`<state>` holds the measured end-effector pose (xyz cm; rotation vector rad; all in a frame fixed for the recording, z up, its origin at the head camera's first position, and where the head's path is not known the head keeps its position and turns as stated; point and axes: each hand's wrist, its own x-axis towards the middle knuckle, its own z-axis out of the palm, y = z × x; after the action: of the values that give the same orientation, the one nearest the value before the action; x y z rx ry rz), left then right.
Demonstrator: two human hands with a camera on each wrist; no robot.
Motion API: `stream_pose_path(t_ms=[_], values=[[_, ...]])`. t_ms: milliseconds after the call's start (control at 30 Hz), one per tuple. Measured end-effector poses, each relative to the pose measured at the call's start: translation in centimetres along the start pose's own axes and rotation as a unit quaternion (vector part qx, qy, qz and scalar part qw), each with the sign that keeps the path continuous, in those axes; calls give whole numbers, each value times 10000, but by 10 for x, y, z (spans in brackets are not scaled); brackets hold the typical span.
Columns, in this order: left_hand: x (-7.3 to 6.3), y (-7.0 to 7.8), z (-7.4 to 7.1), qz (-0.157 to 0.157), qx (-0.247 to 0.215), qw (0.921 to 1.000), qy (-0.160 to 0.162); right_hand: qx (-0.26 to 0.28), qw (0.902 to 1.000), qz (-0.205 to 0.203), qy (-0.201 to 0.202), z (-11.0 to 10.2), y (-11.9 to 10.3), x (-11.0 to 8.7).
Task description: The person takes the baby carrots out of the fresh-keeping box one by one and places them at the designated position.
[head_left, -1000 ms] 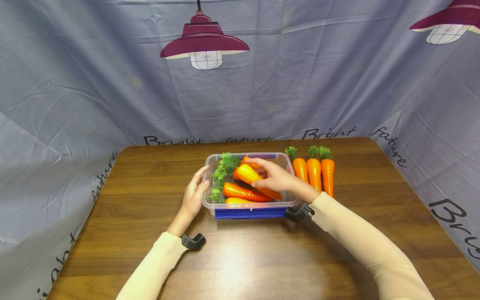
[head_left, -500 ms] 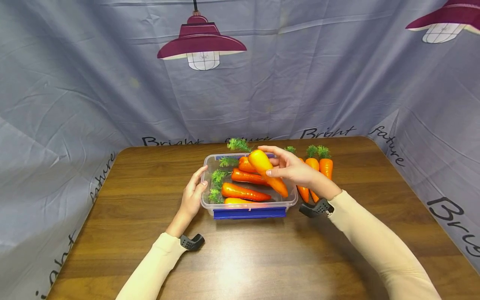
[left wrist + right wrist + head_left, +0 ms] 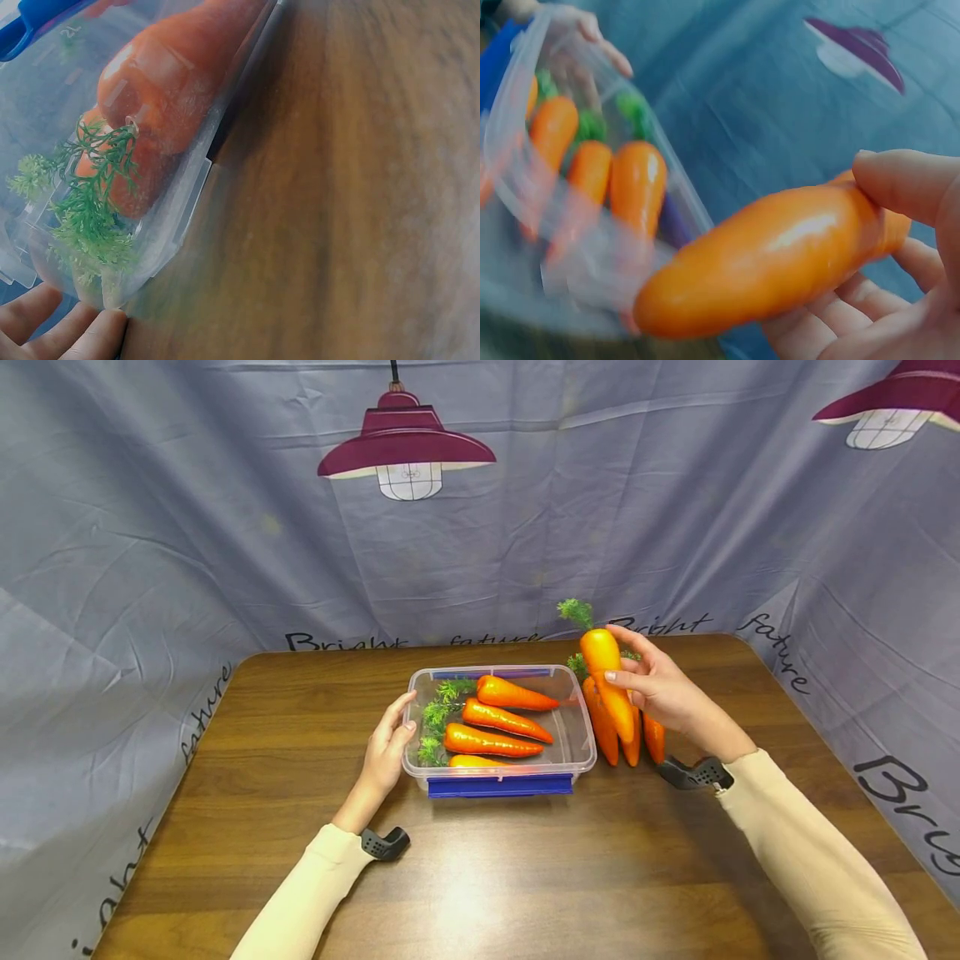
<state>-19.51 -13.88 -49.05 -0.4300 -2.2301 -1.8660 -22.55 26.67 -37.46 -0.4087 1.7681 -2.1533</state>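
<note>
My right hand (image 3: 663, 689) holds an orange carrot (image 3: 609, 681) with a green leafy top, raised over the table right of the box. In the right wrist view my thumb (image 3: 907, 180) presses on the carrot (image 3: 742, 262) from above, with the fingers beneath it. A clear plastic box (image 3: 573, 739) with blue clips stands mid-table, several carrots lying in it, leafy ends to the left. My left hand (image 3: 386, 747) rests against the box's left end, fingers extended. In the left wrist view, fingertips (image 3: 101, 334) touch the outer wall.
Three more carrots (image 3: 655, 739) lie on the wooden table (image 3: 315, 735) just right of the box, partly hidden behind the held carrot and my right hand. A grey curtain (image 3: 525, 543) printed with lamps and lettering hangs behind and beside the table.
My right hand has lifted the carrot out of the box and carried it right, over the carrots on the table. My left hand has stayed at the box's left end.
</note>
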Motion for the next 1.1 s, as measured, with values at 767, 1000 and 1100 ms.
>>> stream_pose_path(t_ms=[767, 1000, 1100], values=[[0, 0, 0, -61, 40, 10000, 1, -862, 9666, 1151, 2123, -114, 31, -58], [0, 2, 1, -66, 26, 10000, -17, -2045, 9353, 1544, 2442, -123, 47, -58], [1, 0, 0, -60, 50, 10000, -4, -2670, 9172, 1612, 2480, -119, 51, -56]])
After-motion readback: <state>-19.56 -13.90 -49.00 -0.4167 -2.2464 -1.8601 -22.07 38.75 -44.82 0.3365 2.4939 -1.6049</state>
